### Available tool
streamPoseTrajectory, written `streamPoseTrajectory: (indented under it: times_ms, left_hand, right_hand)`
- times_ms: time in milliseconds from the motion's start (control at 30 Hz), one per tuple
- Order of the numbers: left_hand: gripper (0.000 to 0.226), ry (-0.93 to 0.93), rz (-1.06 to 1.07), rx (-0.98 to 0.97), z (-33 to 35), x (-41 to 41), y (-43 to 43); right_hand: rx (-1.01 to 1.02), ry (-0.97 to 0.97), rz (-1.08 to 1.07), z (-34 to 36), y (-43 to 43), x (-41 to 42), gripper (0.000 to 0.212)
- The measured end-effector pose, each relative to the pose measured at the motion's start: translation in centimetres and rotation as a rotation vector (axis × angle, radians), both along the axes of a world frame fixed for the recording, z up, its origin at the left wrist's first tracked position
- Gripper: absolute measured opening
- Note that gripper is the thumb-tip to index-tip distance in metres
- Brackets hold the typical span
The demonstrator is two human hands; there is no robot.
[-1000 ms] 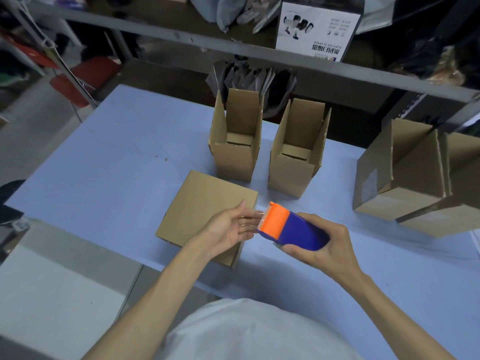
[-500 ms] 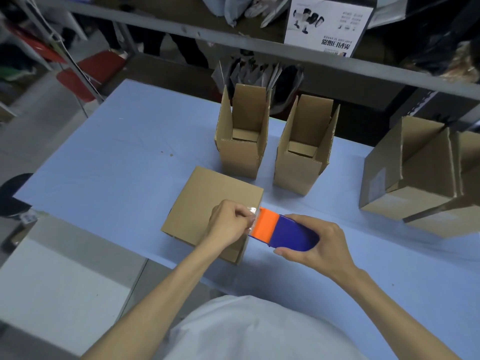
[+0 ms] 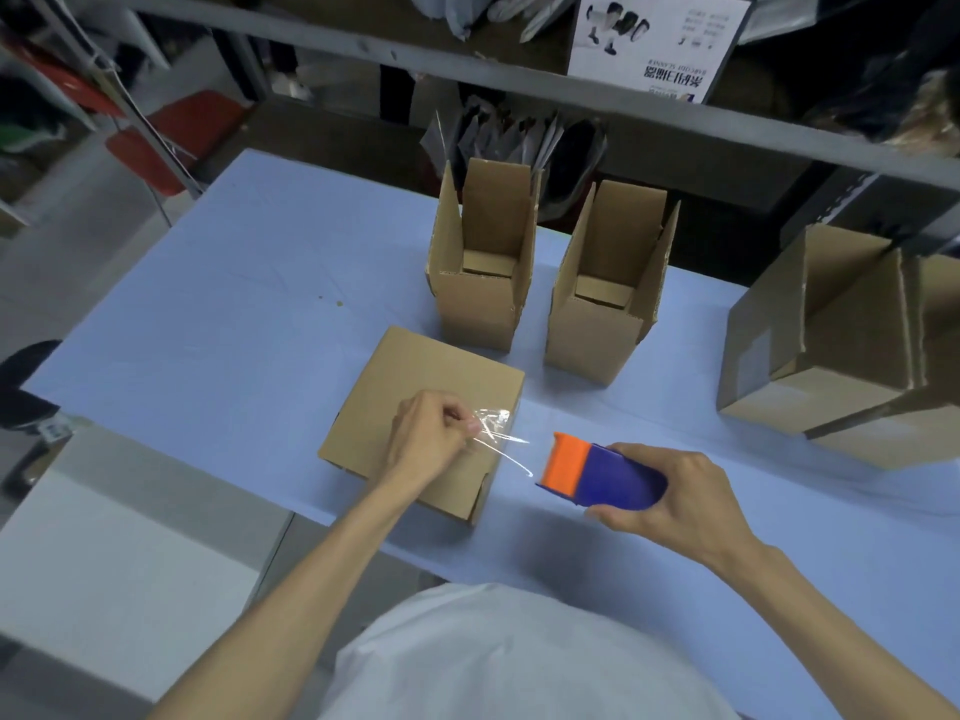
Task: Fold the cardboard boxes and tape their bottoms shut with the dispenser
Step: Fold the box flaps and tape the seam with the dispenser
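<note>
The bench (image 3: 208, 304) carries the box (image 3: 415, 376), bottom up, beneath the left grip (image 3: 426, 439). Neither grip seems to pin it, so a hard pull could slide it. The dispenser (image 3: 602, 475) sits just right of the box, with the right grip (image 3: 670, 491) curled round its blue body. Drawn off askew, it would lay the strip crooked. The tape (image 3: 496, 420), pinched in the left grip's fingertips, runs between the grips, slack and crumpled. It may stick to itself or wrinkle.
</note>
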State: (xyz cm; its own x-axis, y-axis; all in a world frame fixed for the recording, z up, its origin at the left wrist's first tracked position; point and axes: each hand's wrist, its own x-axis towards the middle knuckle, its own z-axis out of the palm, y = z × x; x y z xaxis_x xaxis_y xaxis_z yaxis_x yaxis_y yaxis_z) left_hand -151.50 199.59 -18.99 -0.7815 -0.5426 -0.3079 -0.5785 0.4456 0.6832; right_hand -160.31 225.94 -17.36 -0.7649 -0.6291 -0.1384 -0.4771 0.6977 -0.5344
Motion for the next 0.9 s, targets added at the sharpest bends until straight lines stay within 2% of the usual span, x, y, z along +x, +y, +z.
streamPoseTrajectory:
  times_ms: [167,367,600,733,900]
  left_hand:
    - [0.007,0.034,-0.023,-0.061,-1.0,0.8,-0.4]
    - [0.005,0.005,-0.012,-0.142,-1.3,1.3,0.0]
    - [0.002,-0.01,-0.008,-0.169,-1.7,1.2,0.3]
    - [0.01,-0.013,-0.005,-0.253,-1.8,1.5,0.5]
    - [0.008,0.012,-0.015,-0.349,-2.1,1.8,0.8]
  right_hand:
    - [0.039,-0.004,0.007,-0.7,-0.7,0.1,0.057]
    - [0.082,-0.025,0.016,-1.8,-1.6,0.3,0.062]
    - [0.126,-0.045,0.006,-2.3,-1.9,0.4,0.054]
    - [0.138,-0.057,0.02,-2.4,-2.1,0.5,0.054]
    - [0.143,-0.066,0.028,-2.7,-2.3,0.4,0.052]
